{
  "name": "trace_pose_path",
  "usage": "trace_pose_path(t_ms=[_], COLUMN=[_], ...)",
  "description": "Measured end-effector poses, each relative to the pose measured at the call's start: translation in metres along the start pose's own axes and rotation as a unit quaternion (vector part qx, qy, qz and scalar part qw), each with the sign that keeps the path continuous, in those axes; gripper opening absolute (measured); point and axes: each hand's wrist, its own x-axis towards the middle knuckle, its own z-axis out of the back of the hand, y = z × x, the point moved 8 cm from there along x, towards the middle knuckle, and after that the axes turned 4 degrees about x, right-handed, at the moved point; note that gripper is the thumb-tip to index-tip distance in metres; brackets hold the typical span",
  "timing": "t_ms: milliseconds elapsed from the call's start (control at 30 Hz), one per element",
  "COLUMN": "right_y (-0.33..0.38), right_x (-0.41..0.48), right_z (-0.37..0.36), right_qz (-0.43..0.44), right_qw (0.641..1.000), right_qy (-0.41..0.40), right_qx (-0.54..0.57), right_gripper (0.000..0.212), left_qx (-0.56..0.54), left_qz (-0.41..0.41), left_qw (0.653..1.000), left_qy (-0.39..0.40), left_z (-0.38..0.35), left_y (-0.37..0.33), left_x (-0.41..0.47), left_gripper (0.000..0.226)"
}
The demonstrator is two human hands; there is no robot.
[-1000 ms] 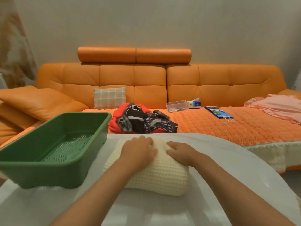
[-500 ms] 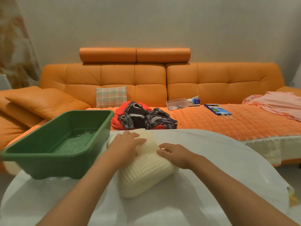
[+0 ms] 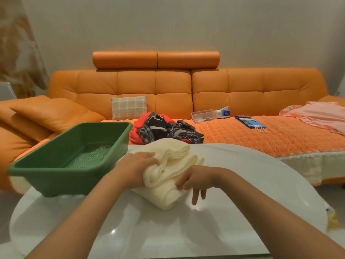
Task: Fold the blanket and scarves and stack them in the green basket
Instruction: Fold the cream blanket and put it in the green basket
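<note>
Both hands clamp the folded cream blanket (image 3: 168, 176), left hand (image 3: 136, 165) and right hand (image 3: 194, 181) pinching opposite sides, presumably to carry it left into the green basket (image 3: 56, 165).

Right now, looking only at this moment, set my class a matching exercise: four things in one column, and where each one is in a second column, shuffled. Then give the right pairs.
Things:
1. cream blanket
2. green basket
3. scarves
4. plaid cushion

Places:
A. in a loose heap on the sofa seat
B. leaning against the sofa back
C. on the left part of the white table, with nothing in it
D. folded on the white table, gripped by both hands

Pairs: 1-D, 2-C, 3-A, 4-B
</note>
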Motion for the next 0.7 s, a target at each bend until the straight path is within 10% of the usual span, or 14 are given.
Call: trace_pose_path(t_ms=[100,267,400,533,700], right_y=[0.018,0.049,0.034,0.028,0.047], right_x=[-0.003,-0.014,0.017,0.038,0.030], right_z=[-0.010,0.037,0.023,0.023,0.050], right_qz=[0.050,0.179,0.184,0.165,0.231], right_qw=[0.997,0.881,0.864,0.872,0.812], right_qy=[0.011,-0.354,-0.290,-0.278,-0.438], right_qx=[-0.050,-0.258,-0.368,-0.368,-0.309], right_gripper=[0.030,0.027,0.092,0.108,0.060], left_qx=[-0.027,0.057,0.106,-0.028,-0.113], left_qz=[0.036,0.073,0.112,0.144,0.128], left_qw=[0.997,0.996,0.988,0.982,0.963], left_qy=[0.057,-0.004,-0.028,-0.118,-0.208], left_z=[-0.010,-0.005,-0.015,0.000,0.042], left_y=[0.007,-0.014,-0.016,0.003,0.007], left_x=[-0.008,-0.004,0.007,0.008,-0.002], left_gripper=[0.078,0.101,0.067,0.036,0.039])
